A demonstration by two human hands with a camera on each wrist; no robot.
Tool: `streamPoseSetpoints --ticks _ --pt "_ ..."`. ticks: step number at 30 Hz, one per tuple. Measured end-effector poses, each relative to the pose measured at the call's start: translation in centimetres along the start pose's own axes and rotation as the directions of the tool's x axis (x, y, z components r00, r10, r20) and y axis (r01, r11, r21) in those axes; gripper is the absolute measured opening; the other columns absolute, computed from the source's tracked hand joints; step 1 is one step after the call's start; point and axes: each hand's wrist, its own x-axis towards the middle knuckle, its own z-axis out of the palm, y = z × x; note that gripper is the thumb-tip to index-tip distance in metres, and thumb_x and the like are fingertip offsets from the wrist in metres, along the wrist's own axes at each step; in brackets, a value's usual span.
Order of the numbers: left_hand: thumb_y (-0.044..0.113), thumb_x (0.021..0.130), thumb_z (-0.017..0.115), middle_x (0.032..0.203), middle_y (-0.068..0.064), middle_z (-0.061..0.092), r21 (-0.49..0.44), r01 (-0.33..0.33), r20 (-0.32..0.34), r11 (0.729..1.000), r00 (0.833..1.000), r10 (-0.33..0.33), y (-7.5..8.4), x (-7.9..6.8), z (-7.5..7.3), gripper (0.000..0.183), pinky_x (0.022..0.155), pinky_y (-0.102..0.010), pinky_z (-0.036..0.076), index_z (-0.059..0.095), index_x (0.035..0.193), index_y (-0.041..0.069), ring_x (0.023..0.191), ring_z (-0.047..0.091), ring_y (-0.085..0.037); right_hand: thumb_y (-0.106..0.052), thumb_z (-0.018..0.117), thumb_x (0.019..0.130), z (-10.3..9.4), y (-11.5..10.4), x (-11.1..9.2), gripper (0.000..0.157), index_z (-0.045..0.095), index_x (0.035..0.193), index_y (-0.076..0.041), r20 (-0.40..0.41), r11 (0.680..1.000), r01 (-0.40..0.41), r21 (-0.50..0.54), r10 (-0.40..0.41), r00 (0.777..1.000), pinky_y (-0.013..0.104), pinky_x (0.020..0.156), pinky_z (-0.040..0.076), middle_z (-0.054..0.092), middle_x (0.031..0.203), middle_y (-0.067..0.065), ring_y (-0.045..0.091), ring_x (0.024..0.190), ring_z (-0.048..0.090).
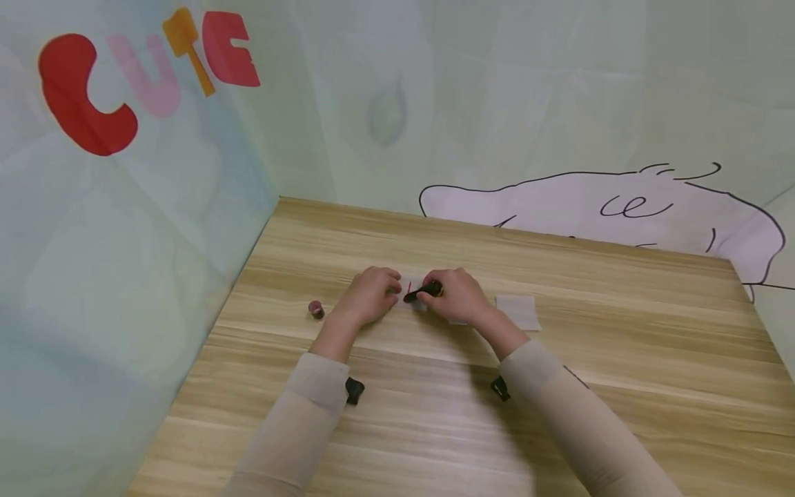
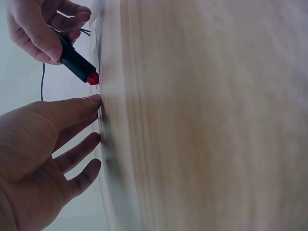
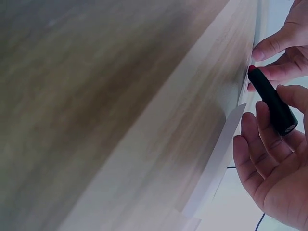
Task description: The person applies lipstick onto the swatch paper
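My right hand (image 1: 456,293) pinches a black-barrelled lipstick (image 2: 77,65) between thumb and fingers. Its red tip points down at a small whitish paper piece (image 1: 404,284) on the wooden table. A short red line runs across that paper, just left of the lipstick in the head view. My left hand (image 1: 373,295) rests its fingertips at the paper's left side, fingers loosely bent and holding nothing. In the right wrist view the round base of the lipstick (image 3: 274,103) faces the camera, and the left fingertips are close to its tip.
Another whitish paper piece (image 1: 518,312) lies to the right, and the edge of one more (image 1: 458,322) shows under the right hand. A small dark purplish cylinder (image 1: 316,309) stands left of the left hand. Black pieces (image 1: 355,391) show beside both sleeves. Printed cloth walls border the table.
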Motion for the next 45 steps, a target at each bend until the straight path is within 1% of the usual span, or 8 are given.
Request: streamPoseSetpoints --ticks 8,13,15,19,23,27,37,45 --pt "0.009 0.094 0.072 0.138 -0.012 0.061 0.007 -0.012 0.003 1.000 1.000 0.012 0.0 -0.1 -0.1 0.019 0.113 -0.046 0.038 0.075 0.111 0.001 0.131 0.053 -0.033 -0.030 0.072 0.094 0.4 0.2 0.0 0.025 0.074 0.105 -0.008 -0.005 1.000 -0.007 0.023 0.007 1.000 0.039 0.077 0.051 0.073 0.099 0.008 0.021 0.082 0.062" --pt "0.008 0.094 0.072 0.138 -0.012 0.062 -0.004 -0.022 -0.002 1.000 1.000 0.022 -0.1 0.0 0.0 0.019 0.113 -0.045 0.038 0.075 0.111 0.001 0.131 0.053 -0.033 -0.028 0.072 0.094 0.3 0.4 -0.3 0.022 0.074 0.105 -0.009 -0.051 0.992 -0.015 0.125 0.022 0.998 0.031 0.061 0.048 0.071 0.093 0.005 0.016 0.067 0.057" --pt "0.008 0.094 0.072 0.138 -0.013 0.061 -0.008 -0.024 0.000 1.000 1.000 0.024 -0.1 0.0 0.0 0.020 0.113 -0.045 0.038 0.074 0.112 0.001 0.131 0.053 -0.034 -0.027 0.072 0.094 0.2 0.6 -0.4 0.020 0.074 0.104 -0.010 -0.081 0.986 -0.023 0.163 0.037 0.996 0.029 0.058 0.046 0.071 0.091 0.004 0.015 0.064 0.056" --pt "0.009 0.095 0.071 0.137 -0.015 0.062 -0.016 -0.027 -0.003 1.000 1.000 0.027 -0.2 0.1 0.1 0.023 0.113 -0.045 0.039 0.073 0.116 0.000 0.130 0.054 -0.034 -0.024 0.073 0.094 -0.1 0.8 -0.7 0.020 0.073 0.104 -0.008 -0.123 0.980 -0.023 0.196 0.048 0.991 0.028 0.059 0.046 0.071 0.089 0.004 0.015 0.065 0.056" --pt "0.012 0.097 0.068 0.137 -0.017 0.061 -0.009 -0.033 -0.032 0.999 0.999 0.033 -0.2 0.3 0.1 0.029 0.113 -0.048 0.038 0.069 0.124 0.001 0.130 0.054 -0.035 -0.023 0.073 0.094 -0.6 1.1 -0.9 0.021 0.074 0.105 -0.005 -0.152 0.979 -0.022 0.201 0.053 0.987 0.029 0.059 0.046 0.072 0.091 0.007 0.016 0.066 0.058" --pt "0.014 0.098 0.067 0.138 -0.016 0.060 0.007 -0.039 -0.061 0.999 0.997 0.039 0.1 0.6 0.0 0.031 0.112 -0.050 0.037 0.068 0.126 0.003 0.130 0.053 -0.035 -0.022 0.073 0.094 -0.9 1.4 -1.1 0.021 0.074 0.105 -0.005 -0.179 0.980 -0.022 0.197 0.058 0.982 0.028 0.058 0.046 0.072 0.091 0.007 0.016 0.066 0.058" --pt "0.017 0.098 0.066 0.133 -0.011 0.064 0.036 -0.069 -0.027 0.997 0.997 0.070 1.0 1.0 0.0 0.027 0.109 -0.049 0.041 0.071 0.121 0.003 0.126 0.057 -0.032 -0.023 0.073 0.094 -1.3 1.8 -1.1 0.020 0.073 0.103 -0.005 -0.213 0.978 -0.023 0.207 0.068 0.975 0.027 0.049 0.041 0.071 0.084 0.006 0.014 0.059 0.055" --pt "0.016 0.098 0.067 0.131 -0.012 0.065 0.035 -0.096 -0.008 0.995 0.995 0.096 1.0 0.9 0.3 0.025 0.110 -0.048 0.040 0.072 0.119 0.003 0.125 0.058 -0.032 -0.022 0.073 0.093 -1.7 2.1 -1.5 0.020 0.073 0.103 -0.004 -0.215 0.977 -0.063 0.203 0.107 0.971 0.027 0.052 0.043 0.071 0.087 0.007 0.016 0.061 0.057"
